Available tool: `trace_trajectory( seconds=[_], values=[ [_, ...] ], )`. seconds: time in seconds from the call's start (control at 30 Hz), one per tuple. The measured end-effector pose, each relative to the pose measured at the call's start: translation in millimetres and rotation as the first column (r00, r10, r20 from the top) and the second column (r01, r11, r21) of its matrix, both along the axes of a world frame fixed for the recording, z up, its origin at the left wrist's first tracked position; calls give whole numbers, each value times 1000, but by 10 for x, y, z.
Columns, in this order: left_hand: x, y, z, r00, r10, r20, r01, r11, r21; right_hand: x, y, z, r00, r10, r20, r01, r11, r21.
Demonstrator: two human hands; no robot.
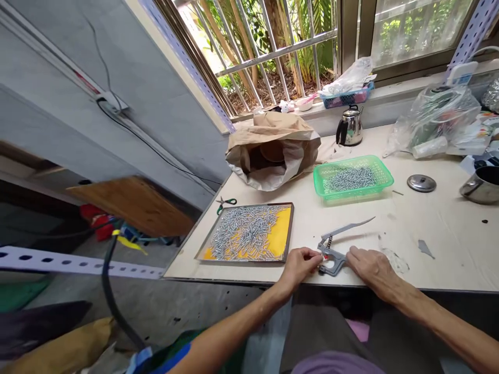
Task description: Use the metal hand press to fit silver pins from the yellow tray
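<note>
A grey metal hand press [340,258], with a C-shaped jaw, a spring and a long raised lever, rests near the table's front edge. My right hand [370,269] is closed around the rear end of its body. At the jaw's left side, my left hand [299,266] pinches with thumb and forefinger; what it holds is too small to make out. A bit of red shows at the jaw by those fingertips. Left of my left hand lies a shallow tray [289,234] with a yellow bottom, spread with many small silvery metal pieces [247,234].
Behind the press stands a green plastic basket [319,193] of similar pieces. Scissors [226,202] lie behind the tray. An open brown paper bag [273,148], a kettle [351,127], a round metal lid [421,183], a metal pot [483,186] and plastic bags [440,117] are farther back.
</note>
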State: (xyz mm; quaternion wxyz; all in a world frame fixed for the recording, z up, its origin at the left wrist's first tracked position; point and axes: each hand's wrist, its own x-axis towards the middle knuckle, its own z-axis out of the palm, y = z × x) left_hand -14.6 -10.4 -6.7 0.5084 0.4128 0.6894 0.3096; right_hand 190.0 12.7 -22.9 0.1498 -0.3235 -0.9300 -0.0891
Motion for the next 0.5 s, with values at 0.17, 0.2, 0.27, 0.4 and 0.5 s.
trace_trajectory(
  seconds=[0.17, 0.2, 0.27, 0.4, 0.5],
  values=[
    [54, -53, -87, 999, 27, 28, -25, 998, -59, 13, -31, 23, 999, -13, 31, 13, 1000, 3],
    [59, -53, -88, 999, 29, 32, -27, 997, -77, 17, -27, 17, 999, -13, 36, 14, 1000, -3],
    [63, -35, -78, 1000, 14, 23, -11, 993, -120, 26, -8, -5, 999, -15, 40, 16, 1000, -27],
    [48, 32, -37, 995, -100, -15, 94, 967, -235, 25, 41, -40, 998, 0, 59, 5, 996, -94],
    [37, 56, -14, 985, -171, -24, 155, 938, -310, 4, 65, -22, 994, 2, 110, 15, 988, -153]
  ],
)
